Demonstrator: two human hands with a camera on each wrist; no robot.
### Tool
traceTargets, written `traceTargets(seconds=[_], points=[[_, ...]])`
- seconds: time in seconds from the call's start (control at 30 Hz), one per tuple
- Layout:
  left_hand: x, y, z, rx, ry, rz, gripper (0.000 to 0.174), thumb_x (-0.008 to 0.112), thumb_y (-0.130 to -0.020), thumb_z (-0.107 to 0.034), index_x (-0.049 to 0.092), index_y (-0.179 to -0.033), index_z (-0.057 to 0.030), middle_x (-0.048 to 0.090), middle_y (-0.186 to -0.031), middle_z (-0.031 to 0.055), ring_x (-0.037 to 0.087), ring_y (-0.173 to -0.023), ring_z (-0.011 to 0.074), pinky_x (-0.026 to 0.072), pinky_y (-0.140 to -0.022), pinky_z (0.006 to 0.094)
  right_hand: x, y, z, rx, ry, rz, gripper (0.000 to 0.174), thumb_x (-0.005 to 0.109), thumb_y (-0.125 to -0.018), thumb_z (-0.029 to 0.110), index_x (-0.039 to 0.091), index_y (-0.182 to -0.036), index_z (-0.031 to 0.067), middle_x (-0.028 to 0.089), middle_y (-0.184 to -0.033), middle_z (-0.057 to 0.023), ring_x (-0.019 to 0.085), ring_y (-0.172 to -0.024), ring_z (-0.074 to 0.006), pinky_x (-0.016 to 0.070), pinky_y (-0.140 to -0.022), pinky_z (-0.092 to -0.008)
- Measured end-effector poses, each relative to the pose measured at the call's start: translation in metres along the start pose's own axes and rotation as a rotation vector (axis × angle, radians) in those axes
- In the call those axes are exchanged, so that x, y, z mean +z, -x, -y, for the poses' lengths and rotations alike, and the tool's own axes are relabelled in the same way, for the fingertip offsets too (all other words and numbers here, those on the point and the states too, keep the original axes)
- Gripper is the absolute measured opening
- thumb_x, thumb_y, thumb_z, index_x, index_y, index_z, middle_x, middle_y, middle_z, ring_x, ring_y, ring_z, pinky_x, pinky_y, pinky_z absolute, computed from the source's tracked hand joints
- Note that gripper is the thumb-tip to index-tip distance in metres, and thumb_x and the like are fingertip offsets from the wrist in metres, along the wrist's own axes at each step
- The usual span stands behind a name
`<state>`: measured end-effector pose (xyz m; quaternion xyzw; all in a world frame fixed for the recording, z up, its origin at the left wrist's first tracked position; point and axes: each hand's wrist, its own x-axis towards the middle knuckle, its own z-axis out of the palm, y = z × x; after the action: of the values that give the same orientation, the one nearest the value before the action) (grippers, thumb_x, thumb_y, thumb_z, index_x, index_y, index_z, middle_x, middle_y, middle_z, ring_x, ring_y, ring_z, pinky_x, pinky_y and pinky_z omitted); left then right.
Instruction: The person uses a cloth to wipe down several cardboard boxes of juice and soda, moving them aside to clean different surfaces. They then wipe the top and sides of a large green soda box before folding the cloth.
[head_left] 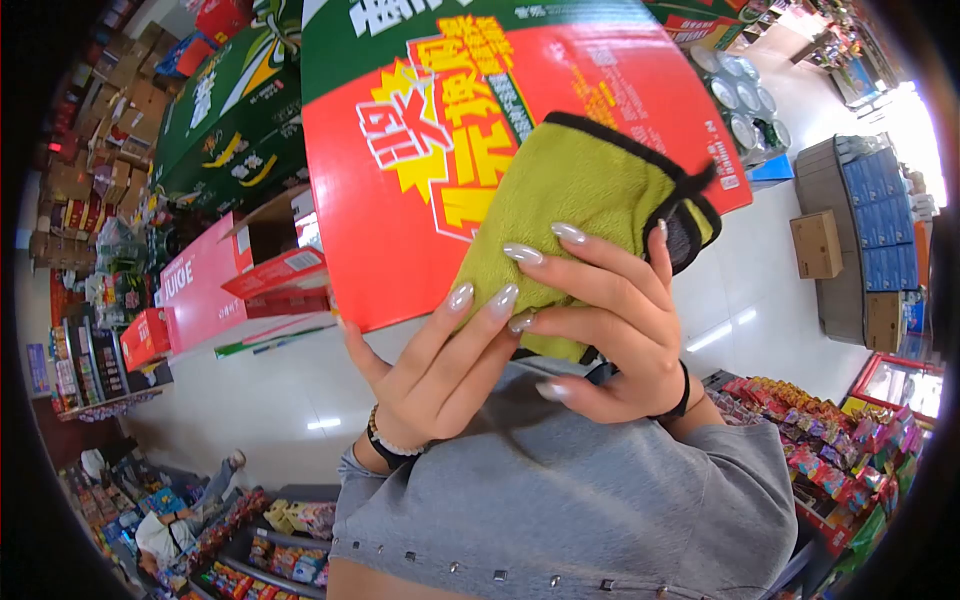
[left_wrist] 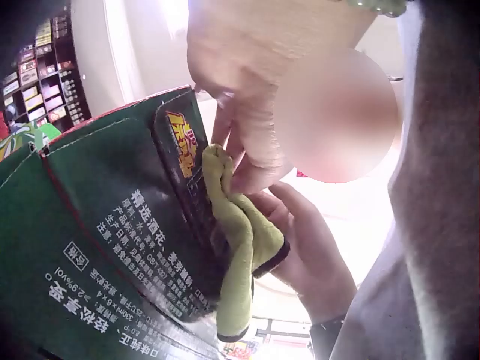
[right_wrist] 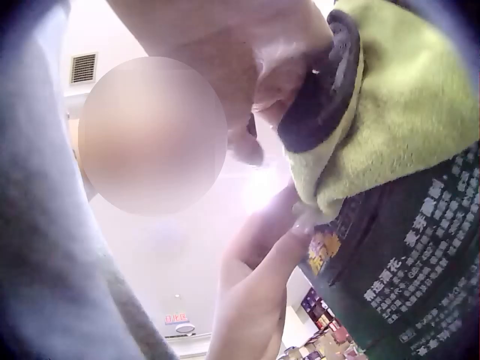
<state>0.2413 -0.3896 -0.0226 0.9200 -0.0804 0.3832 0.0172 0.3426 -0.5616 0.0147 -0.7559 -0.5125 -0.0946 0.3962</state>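
A folded yellow-green towel (head_left: 570, 190) with black edging lies against the red and green beer carton (head_left: 370, 250) in front of me. My left hand (head_left: 430, 375) pinches the towel's near left edge; in the right wrist view, the left thumb (right_wrist: 289, 251) presses on the cloth's corner. Across the towel's right part, my right hand (head_left: 625, 320) rests with spread fingers, its thumb off the cloth. The left wrist view shows the towel (left_wrist: 238, 247) hanging in folds beside the carton's green printed side (left_wrist: 112, 217).
To the left stand a pink juice carton (head_left: 200, 300) and green cartons (head_left: 230, 120). Shrink-wrapped cans (head_left: 735, 95) sit behind the beer carton. At right are stacked blue packs (head_left: 880, 210), a cardboard box (head_left: 815, 245) and bagged snacks (head_left: 830, 440). Another person (head_left: 165, 535) is at lower left.
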Motion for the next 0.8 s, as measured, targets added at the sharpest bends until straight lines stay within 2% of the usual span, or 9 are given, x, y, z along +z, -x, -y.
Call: traceTargets(seconds=[0.03,0.07,0.1,0.17,0.27,0.47,0.5,0.57,0.8], points=[[0.000,-0.003,0.001,0.011,0.001,-0.017,0.003,0.068,-0.077,-0.024,0.066,-0.077,-0.0260,0.063,-0.116,-0.0098,0.056,-0.113,0.0123,0.0104,-0.110,0.0596,0.003,-0.003,0.002,0.017,0.073,-0.034,0.026,0.069,-0.069,0.028,0.068,-0.087,0.0102,0.063,-0.116,-0.0106,0.053,-0.116,-0.0296,0.0128,-0.111,-0.0458],[-0.001,-0.005,0.002,0.045,-0.022,0.005,0.001,0.065,-0.080,-0.026,0.065,-0.079,-0.0263,0.062,-0.118,-0.0095,0.056,-0.114,0.0127,0.0150,-0.109,0.0580,0.007,-0.008,0.006,0.032,0.090,-0.103,0.017,0.067,-0.065,0.016,0.064,-0.079,0.0083,0.063,-0.113,-0.0119,0.057,-0.110,-0.0292,0.0200,-0.108,-0.0459],[-0.002,-0.007,0.002,0.076,-0.043,0.031,0.002,0.063,-0.082,-0.028,0.064,-0.081,-0.0266,0.062,-0.119,-0.0092,0.055,-0.114,0.0130,0.0196,-0.108,0.0564,0.008,-0.013,0.009,0.029,0.100,-0.109,0.017,0.067,-0.065,0.016,0.064,-0.079,0.0083,0.063,-0.113,-0.0119,0.057,-0.110,-0.0292,0.0200,-0.108,-0.0459],[-0.005,-0.012,0.002,0.098,-0.057,0.056,0.005,0.060,-0.084,-0.029,0.064,-0.085,-0.0266,0.061,-0.121,-0.0087,0.055,-0.115,0.0134,0.0217,-0.107,0.0547,0.009,-0.021,0.017,0.094,0.104,-0.174,0.014,0.063,-0.060,0.006,0.060,-0.074,0.0069,0.064,-0.111,-0.0120,0.058,-0.106,-0.0290,0.0246,-0.105,-0.0456],[-0.011,-0.015,0.004,0.160,-0.092,0.109,0.010,0.055,-0.087,-0.032,0.063,-0.091,-0.0261,0.059,-0.124,-0.0077,0.053,-0.117,0.0139,0.0242,-0.106,0.0525,0.009,-0.024,0.020,0.138,0.152,-0.197,0.010,0.063,-0.063,0.009,0.057,-0.071,0.0079,0.062,-0.112,-0.0067,0.059,-0.103,-0.0238,0.0270,-0.104,-0.0420],[-0.011,-0.015,0.021,0.347,-0.114,0.156,0.020,0.050,-0.090,-0.035,0.063,-0.102,-0.0251,0.056,-0.129,-0.0063,0.050,-0.121,0.0144,0.0227,-0.107,0.0497,0.015,-0.024,0.030,0.195,0.218,-0.267,0.007,0.061,-0.062,0.008,0.055,-0.066,0.0073,0.064,-0.109,-0.0071,0.060,-0.100,-0.0243,0.0302,-0.102,-0.0427],[-0.007,-0.016,0.024,0.369,-0.108,0.108,0.020,0.050,-0.090,-0.035,0.063,-0.102,-0.0251,0.056,-0.129,-0.0063,0.050,-0.121,0.0144,0.0227,-0.107,0.0497,0.016,-0.024,0.030,0.180,0.261,-0.293,0.007,0.061,-0.062,0.008,0.055,-0.066,0.0073,0.064,-0.109,-0.0071,0.060,-0.100,-0.0243,0.0302,-0.102,-0.0427],[0.000,-0.015,0.027,0.427,-0.100,0.021,0.017,0.054,-0.089,-0.028,0.065,-0.099,-0.0211,0.062,-0.121,0.0002,0.053,-0.119,0.0217,0.0255,-0.105,0.0502,0.021,-0.020,0.031,0.212,0.232,-0.306,0.007,0.061,-0.062,0.008,0.054,-0.066,0.0075,0.064,-0.109,-0.0066,0.060,-0.100,-0.0240,0.0323,-0.101,-0.0435],[0.003,-0.018,0.033,0.456,-0.118,-0.024,0.022,0.047,-0.092,-0.029,0.064,-0.105,-0.0213,0.060,-0.124,-0.0036,0.048,-0.122,0.0172,0.0198,-0.108,0.0433,0.038,-0.020,0.036,0.197,0.356,-0.465,0.011,0.061,-0.061,0.003,0.052,-0.066,0.0053,0.065,-0.105,-0.0084,0.061,-0.099,-0.0249,0.0401,-0.096,-0.0452]])
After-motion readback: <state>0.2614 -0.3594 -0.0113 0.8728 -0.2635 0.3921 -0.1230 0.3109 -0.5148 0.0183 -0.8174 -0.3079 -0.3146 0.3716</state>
